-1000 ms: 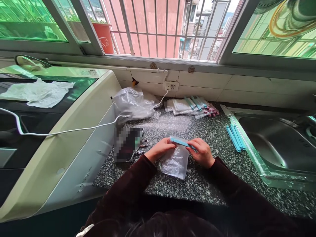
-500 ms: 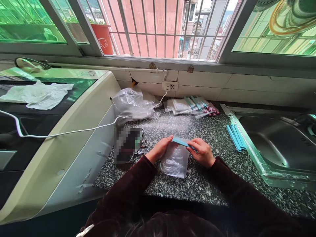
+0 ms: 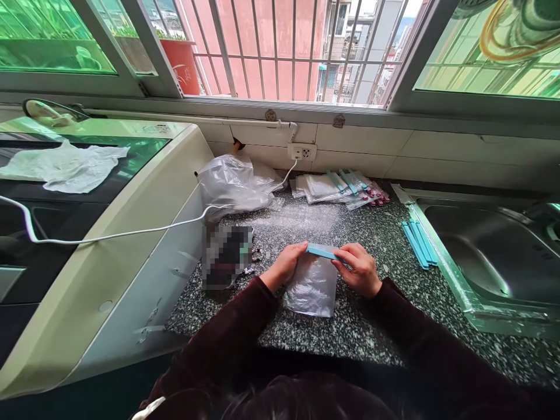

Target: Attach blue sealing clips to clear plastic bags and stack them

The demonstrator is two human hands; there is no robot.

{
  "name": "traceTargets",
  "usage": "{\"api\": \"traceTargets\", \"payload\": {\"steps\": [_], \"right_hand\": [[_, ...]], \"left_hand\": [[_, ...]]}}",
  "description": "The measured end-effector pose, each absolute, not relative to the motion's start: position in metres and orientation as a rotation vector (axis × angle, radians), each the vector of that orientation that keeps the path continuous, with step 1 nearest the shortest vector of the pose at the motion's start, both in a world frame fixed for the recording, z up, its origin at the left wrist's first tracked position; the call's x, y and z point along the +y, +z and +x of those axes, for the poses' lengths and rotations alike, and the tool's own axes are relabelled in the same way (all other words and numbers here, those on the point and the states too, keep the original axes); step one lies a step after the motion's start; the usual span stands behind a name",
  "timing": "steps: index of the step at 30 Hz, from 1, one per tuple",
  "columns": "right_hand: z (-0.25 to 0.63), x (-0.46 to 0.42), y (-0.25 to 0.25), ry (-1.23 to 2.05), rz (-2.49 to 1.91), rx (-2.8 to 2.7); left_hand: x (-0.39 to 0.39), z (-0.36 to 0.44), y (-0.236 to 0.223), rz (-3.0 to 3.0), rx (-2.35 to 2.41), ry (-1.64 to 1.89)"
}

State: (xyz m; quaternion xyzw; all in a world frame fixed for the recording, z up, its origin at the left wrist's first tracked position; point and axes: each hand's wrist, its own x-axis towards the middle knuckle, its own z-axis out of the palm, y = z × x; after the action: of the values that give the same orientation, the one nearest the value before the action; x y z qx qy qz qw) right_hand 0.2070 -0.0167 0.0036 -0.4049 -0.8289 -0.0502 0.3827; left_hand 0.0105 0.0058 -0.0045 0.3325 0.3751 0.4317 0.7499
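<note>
So, head view: L hand (image 3: pixel 285 267) nearly closed, pinching one end of the blue sealing clip (image 3: pixel 322 252), thumb at its tip. R hand (image 3: pixel 359 271) grasps the other end btwn thumb & curled fingers. Clip's across the top of the clear plastic bag (image 3: pixel 311 289), over the speckled countertop (image 3: pixel 363 338); more blue clips (image 3: pixel 419 244) lie nr the sink (image 3: pixel 494 251), R side.

Behind the counter (image 3: pixel 367 326), which is dark and speckled, there is a wall (image 3: pixel 354 146) of pale tiles. Above it stands a sliding window (image 3: pixel 437 52) with metal frame — bars (image 3: pixel 275 56) cross its open part. Daylight comes through and shines on the steel sink (image 3: pixel 494 245) at right.
</note>
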Motion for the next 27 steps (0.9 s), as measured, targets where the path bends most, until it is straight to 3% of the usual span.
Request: {"api": "traceTargets", "payload": {"steps": [27], "right_hand": [[0.2074, -0.0179, 0.008, -0.151, -0.945, -2.062]], "left_hand": [[-0.0016, 0.0154, -0.0008, 0.691, 0.754, 1.036]]}}
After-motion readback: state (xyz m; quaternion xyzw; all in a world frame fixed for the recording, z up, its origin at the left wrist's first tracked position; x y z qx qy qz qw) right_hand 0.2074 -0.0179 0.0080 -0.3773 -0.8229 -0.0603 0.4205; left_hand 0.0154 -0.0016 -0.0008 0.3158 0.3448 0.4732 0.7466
